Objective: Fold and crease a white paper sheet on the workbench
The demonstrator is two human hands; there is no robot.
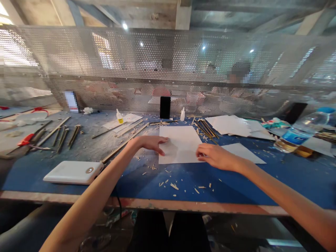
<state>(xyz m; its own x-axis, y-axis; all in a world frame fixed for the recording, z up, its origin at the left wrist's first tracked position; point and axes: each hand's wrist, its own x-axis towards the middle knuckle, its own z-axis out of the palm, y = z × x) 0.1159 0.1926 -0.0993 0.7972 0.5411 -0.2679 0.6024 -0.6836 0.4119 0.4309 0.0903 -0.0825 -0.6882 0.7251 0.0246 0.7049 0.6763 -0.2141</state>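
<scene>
A white sheet of paper (181, 143) lies flat on the blue tabletop in front of me. My left hand (153, 142) rests over its left edge, thumb and fingers spread apart. At the sheet's right edge, my right hand (214, 155) has its fingers curled together on the paper; the underside of the grip is hidden. Partly behind my right wrist lies another white sheet (243, 153). Pale wood shavings (174, 186) are scattered between the sheet and the table's near edge.
A white power bank (70, 172) sits at left near thin sticks (63, 139). Glue bottles (182, 114) and a black phone (165, 107) stand by the perforated metal screen (126, 59). To the right are stacked paper sheets (227, 125) and a tilted water bottle (301, 131).
</scene>
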